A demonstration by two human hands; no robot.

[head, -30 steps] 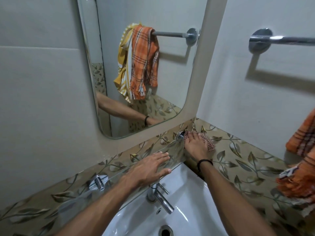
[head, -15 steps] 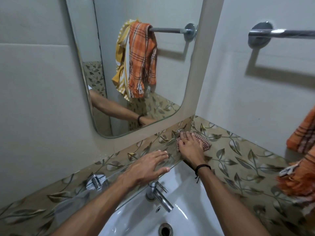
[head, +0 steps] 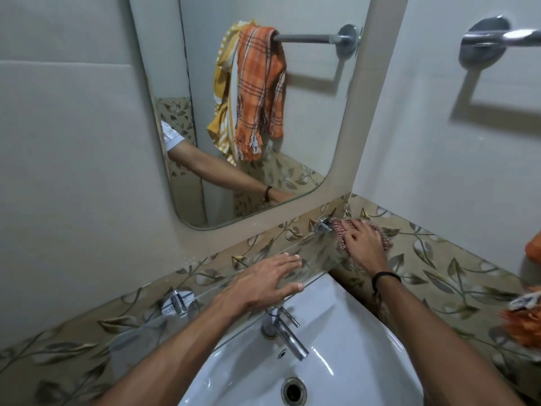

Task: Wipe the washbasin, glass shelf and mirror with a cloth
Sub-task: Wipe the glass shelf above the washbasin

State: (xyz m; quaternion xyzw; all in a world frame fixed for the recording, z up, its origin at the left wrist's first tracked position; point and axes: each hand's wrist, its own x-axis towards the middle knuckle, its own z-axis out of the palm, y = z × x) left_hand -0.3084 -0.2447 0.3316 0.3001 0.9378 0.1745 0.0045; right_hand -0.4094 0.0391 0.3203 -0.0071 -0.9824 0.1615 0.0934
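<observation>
Step in hand: wiping the clear glass shelf [head: 316,256], at its right end (judged from where the cloth lies).
Cloth: the red-and-white checked cloth [head: 339,233] lies flat on the shelf's right end. It touches the right chrome shelf bracket [head: 323,224], in the corner where the two walls meet.
Right hand: the right hand [head: 364,244] lies on top of the cloth. Its grip is spread, with straight fingers pressing the cloth onto the glass and pinching nothing.
Left hand: the left hand [head: 260,285] rests palm-down near the middle of the shelf's front edge. Its grip is spread and holds nothing, with the thumb along the edge; it seems to steady the glass.
Next move calls for: a sweep of the cloth leftward along the shelf toward the left chrome shelf bracket [head: 175,301]. The left hand lies in that path and would have to lift or slide off. Pressure should be light, since only two brackets show under the glass.
Left to do: whether the white ceramic washbasin [head: 351,347] or the round-cornered wall mirror [head: 307,112] is already wiped, I cannot tell.
Counts: one cloth, one shelf, one washbasin, one mirror, two brackets, one chrome tap [head: 285,332], two hands, one chrome towel rail [head: 503,36], one orange checked towel [head: 524,326] (the rail and towels inside the mirror are reflections).
</observation>
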